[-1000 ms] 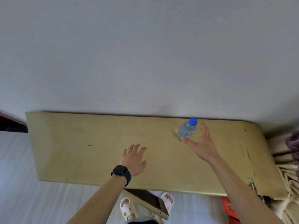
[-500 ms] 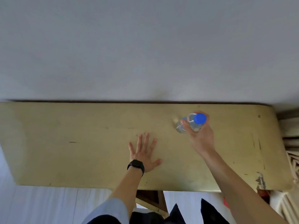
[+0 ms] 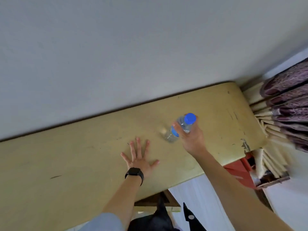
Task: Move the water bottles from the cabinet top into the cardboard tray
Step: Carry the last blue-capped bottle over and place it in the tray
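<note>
right hand (image 3: 191, 139) is wrapped around the upper body of a clear water bottle (image 3: 180, 127), thumb on the near side across the blue label, other fingers behind it just below the blue cap (image 3: 190, 118). bottle is tilted, cap toward the right and up, base toward the left. whether the base is touching the surface or just clear of it cannot be told; a pale glint shows on the surface just beside the base.

left hand (image 3: 139, 158) lies flat with fingers spread wide on the yellow cabinet top (image 3: 66, 160), holding nothing, well to the left of the bottle. a black watch (image 3: 134, 172) sits on that wrist.

findings on progress:
- only one bottle is visible on the cabinet top, and it is now in the right hand's hold.
- no other bottle is seen anywhere on the visible part of the surface; the far left end runs out of view, so that part is unverified.
- cardboard tray is not in view. how many bottles it already holds cannot be stated.

assessment: the pick-up of this bottle appears under way or just complete; carrying it down and setting it into the tray remains. judging by the bare surface, this is probably the last bottle or close to it.

folded curtains (image 3: 286, 105) hang past the right end of the cabinet.
</note>
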A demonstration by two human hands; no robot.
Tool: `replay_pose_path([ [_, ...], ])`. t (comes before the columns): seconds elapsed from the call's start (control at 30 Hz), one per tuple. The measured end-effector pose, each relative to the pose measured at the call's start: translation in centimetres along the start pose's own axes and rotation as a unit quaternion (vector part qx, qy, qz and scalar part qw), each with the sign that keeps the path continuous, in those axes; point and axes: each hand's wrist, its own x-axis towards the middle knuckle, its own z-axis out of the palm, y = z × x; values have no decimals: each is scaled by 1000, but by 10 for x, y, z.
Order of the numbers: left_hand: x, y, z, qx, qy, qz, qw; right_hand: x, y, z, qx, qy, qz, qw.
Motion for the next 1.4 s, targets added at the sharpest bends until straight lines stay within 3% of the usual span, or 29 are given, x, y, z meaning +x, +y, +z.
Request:
replay_pose_path([
  [0.2,-34,4,-35,64,17,111,992,-113,48,-40,56,75,180,979],
  [0.37,-85,51,-50,174,-4,225,959,-228,58,-101,118,184,175,960],
  [0.47,-123,110,-40,241,4,332,912,-298,72,-136,142,277,185,932],
  [0.6,-207,205,9,304,21,486,819,-407,106,-172,164,419,207,869],
  [0.73,-337,274,84,360,48,647,670,-538,142,-187,159,521,258,798],
  [0.97,-544,303,250,432,25,774,461,-782,210,-168,153,657,333,659],
  [1.17,-680,304,372,470,-2,806,360,-953,242,-132,168,731,367,550],
  [1.4,-819,329,495,460,-32,854,242,-1081,283,-114,166,792,410,421],
])
